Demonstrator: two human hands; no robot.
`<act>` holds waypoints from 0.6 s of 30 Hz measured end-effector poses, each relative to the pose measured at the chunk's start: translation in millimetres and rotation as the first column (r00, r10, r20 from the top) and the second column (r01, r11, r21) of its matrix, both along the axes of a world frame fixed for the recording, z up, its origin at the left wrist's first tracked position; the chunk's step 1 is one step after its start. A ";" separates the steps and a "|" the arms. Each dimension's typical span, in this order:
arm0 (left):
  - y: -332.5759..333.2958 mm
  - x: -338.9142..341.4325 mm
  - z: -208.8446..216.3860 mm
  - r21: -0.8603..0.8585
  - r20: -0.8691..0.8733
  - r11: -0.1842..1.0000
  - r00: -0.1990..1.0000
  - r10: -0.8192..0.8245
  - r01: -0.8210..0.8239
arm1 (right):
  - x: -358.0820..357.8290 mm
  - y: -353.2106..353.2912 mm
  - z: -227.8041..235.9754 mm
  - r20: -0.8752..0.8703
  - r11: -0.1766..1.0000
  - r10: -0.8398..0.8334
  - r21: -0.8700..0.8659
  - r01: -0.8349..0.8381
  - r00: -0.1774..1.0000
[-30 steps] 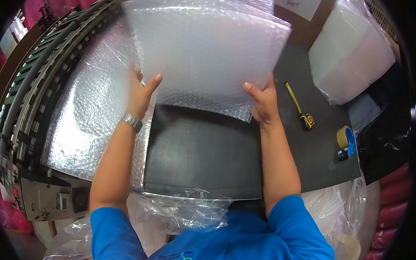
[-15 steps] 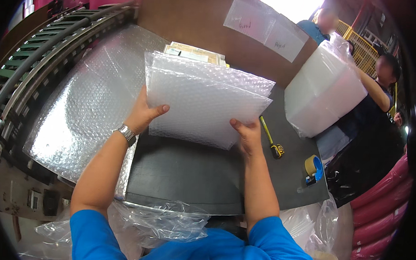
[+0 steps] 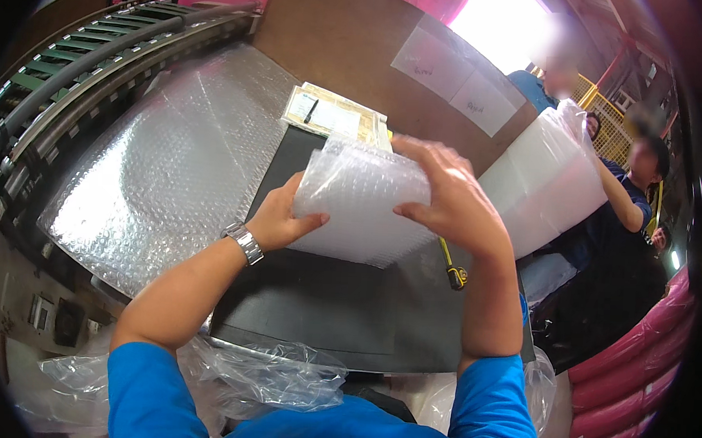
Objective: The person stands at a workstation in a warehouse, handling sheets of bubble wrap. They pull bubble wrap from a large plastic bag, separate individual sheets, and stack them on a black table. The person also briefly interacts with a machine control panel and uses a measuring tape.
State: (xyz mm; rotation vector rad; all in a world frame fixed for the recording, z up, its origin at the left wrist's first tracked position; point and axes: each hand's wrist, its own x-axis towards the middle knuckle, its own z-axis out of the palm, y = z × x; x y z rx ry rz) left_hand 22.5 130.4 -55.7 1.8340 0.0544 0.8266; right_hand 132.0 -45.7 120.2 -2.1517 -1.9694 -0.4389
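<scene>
Between my hands, above the black tabletop, are bubble wrap sheets (image 3: 364, 196), pale and translucent, their upper part bent or tilted. My left hand (image 3: 282, 217), wearing a metal watch, grips their left edge with the thumb on the near face. My right hand (image 3: 455, 194) clasps the right side, thumb in front and the blurred fingers over the upper edge. A yellow tape measure (image 3: 457, 277) lies to the right, its blade partly hidden by the sheets. Behind them rests a clipboard with paper (image 3: 332, 112) and a black pen (image 3: 312, 111).
A large bubble wrap sheet (image 3: 165, 164) covers the table's left side, beside a roller conveyor (image 3: 83, 66). A brown board (image 3: 328, 30) stands at the back. On the right, people handle a big plastic-wrapped white block (image 3: 548, 181). Crumpled clear plastic (image 3: 281, 376) hangs at the front edge.
My right hand has moved up and inward over the sheets, which now look narrower and bent. My left hand has shifted right with them. More of the clipboard shows.
</scene>
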 end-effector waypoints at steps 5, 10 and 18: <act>8.9 -3.1 -3.4 -0.204 0.113 0.979 0.993 0.032 -0.009 | 70.9 -4.8 -42.0 -0.453 0.716 0.321 0.691 0.100 0.832; -3.5 14.0 -15.9 -0.067 0.034 0.997 0.999 -0.029 0.032 | 177.8 -30.4 -228.2 -0.937 0.884 0.349 0.325 0.337 -0.013; 7.3 17.5 -31.5 -0.169 -0.015 0.974 0.989 0.148 -0.148 | 102.6 -0.9 -198.6 -0.878 0.749 0.314 0.463 0.474 0.362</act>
